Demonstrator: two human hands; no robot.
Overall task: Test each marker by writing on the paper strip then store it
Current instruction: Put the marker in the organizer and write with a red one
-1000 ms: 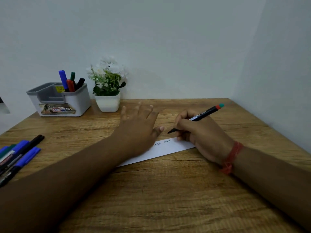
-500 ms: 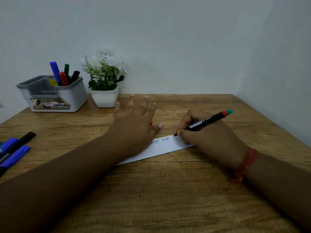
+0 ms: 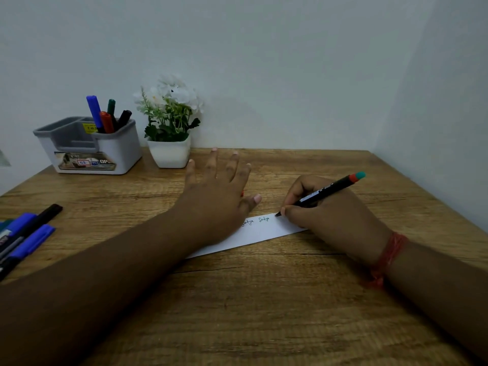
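Marker (image 3: 320, 194) with teal end cap, pinched near the tip by the curled fingers of the right hand (image 3: 324, 217), at right centre of the wooden table (image 3: 264, 299); tip resting on the right part of the paper strip (image 3: 260, 231), just right of two small written words. Left hand (image 3: 216, 199), fingers straight and spread, pressing flat on the left part of the strip, gripping nothing.

Step in hand, by judgement: test writing with the current marker, a third mark about to begin.

For a clean test:
- steady downward pressure from the flat left hand, to stop the strip sliding on the smooth wood;
- light pressure at the tip, barrel tilted as shown;
- short mark kept on the little bare paper left beside the right hand, clear of the wood;
- check of the line for even colour before capping.

At the left edge, mid-distance: loose markers (image 3: 23, 239), blue and black, lying flat, probably untested. At far left: grey-and-white organiser (image 3: 116, 151) with four markers upright in its right compartment, the likely storage place. Just right of it: white flower pot (image 3: 169, 153).
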